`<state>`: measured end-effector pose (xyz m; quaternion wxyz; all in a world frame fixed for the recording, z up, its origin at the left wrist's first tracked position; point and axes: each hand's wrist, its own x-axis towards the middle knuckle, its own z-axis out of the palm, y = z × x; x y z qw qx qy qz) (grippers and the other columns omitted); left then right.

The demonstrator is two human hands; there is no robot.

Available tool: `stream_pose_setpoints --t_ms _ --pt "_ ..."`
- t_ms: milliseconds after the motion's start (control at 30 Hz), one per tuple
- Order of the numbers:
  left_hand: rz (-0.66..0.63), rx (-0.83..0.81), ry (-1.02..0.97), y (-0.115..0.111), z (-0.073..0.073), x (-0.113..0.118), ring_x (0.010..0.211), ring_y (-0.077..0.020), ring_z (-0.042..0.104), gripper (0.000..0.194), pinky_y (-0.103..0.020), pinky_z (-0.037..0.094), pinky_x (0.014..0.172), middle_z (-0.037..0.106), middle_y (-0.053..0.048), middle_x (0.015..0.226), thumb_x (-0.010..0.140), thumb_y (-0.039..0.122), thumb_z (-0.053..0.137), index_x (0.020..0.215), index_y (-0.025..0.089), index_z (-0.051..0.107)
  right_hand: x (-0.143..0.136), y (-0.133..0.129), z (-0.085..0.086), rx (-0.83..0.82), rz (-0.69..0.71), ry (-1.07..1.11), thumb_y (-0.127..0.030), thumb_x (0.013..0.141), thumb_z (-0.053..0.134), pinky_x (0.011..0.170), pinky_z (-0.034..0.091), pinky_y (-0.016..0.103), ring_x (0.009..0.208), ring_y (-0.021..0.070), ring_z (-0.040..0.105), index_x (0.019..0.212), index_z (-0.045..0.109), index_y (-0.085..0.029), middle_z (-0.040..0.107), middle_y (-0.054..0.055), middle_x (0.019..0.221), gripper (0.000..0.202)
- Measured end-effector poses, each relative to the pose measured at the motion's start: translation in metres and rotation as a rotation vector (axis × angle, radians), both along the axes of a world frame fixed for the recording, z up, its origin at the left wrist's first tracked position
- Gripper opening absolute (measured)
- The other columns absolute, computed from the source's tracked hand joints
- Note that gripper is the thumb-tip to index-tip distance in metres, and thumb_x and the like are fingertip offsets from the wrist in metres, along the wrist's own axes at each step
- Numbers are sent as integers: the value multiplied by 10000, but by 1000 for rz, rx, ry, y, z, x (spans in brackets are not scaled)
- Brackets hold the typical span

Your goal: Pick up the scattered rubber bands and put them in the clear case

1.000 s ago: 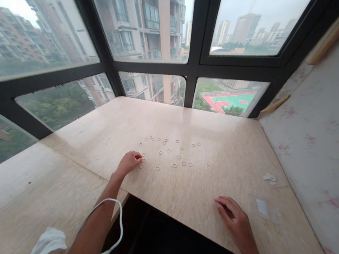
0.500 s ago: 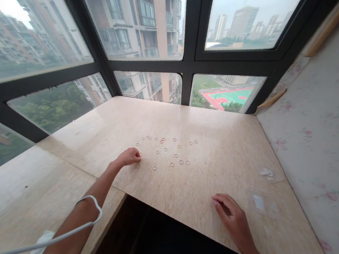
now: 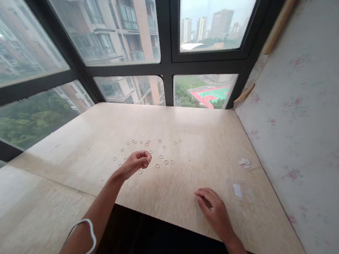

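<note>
My left hand (image 3: 137, 163) is over the left part of a scatter of small thin rings, its thumb and index finger pinched together. A pale curved edge at the fingertips looks like one small ring (image 3: 149, 159). Several more rings lie flat on the marbled tabletop, among them a ring (image 3: 157, 166) just right of the hand and a red ring (image 3: 148, 142) behind it. Some rings are partly covered by the hand. Nearer the front edge, my right hand (image 3: 214, 210) rests on its side, thumb and fingertips touching. Whether anything is between them is hidden.
A clear plastic bag with a white label (image 3: 237, 190) lies right of my right hand, and a small white item (image 3: 244, 162) sits behind it. Windows (image 3: 164, 68) border the table's back; a flowered wall (image 3: 300, 131) stands right. A white cable (image 3: 91, 236) loops by my left forearm.
My left hand has moved right across the rings from the scatter's left edge, still pinched. My right hand keeps its pose on the tabletop. The head view has turned right.
</note>
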<state>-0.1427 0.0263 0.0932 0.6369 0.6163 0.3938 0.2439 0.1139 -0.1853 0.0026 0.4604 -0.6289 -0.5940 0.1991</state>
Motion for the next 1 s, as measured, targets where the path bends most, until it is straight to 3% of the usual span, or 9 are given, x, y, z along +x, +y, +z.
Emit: stream_pose_setpoints --t_ms 133,300,467,600,767,1000 --pt "-101 -79 -170 -20 -6 66 500 -42 397 114 -184 282 475 535 20 643 690 220 656 709 141 576 -1 1 4 -10 7 33 -200 900 496 821 507 365 914 211 617 931 671 -205 674 80 941 178" --pt "-178 -74 -131 -56 -17 162 481 -49 451 103 -180 298 444 633 -8 687 678 206 648 722 149 574 -2 2 8 -2 -18 71 -106 845 520 809 481 339 884 193 606 895 675 -208 671 47 892 191" --pt "-282 166 27 -92 -32 226 528 -80 496 99 -194 380 482 616 10 650 712 243 639 745 155 610 -1 4 6 17 -40 79 -67 798 521 808 465 344 877 202 601 865 675 -210 675 34 881 221" --pt "-333 412 161 -103 -36 245 574 -101 524 89 -213 399 529 641 2 687 761 237 603 771 164 652 0 4 4 -2 -66 86 -80 773 544 807 462 358 908 233 609 859 679 -193 691 53 894 196" --pt "-358 534 224 -104 -38 252 611 -122 560 103 -240 427 591 670 -5 730 794 234 590 813 177 674 0 2 6 -39 -73 96 -108 790 572 824 458 372 935 251 614 914 691 -190 701 67 937 191" --pt "-282 620 186 -100 -48 230 653 -125 568 125 -263 455 652 685 -21 862 834 274 579 868 192 666 -1 3 5 10 -62 80 -48 755 545 810 465 357 927 240 604 879 684 -204 683 56 921 243"
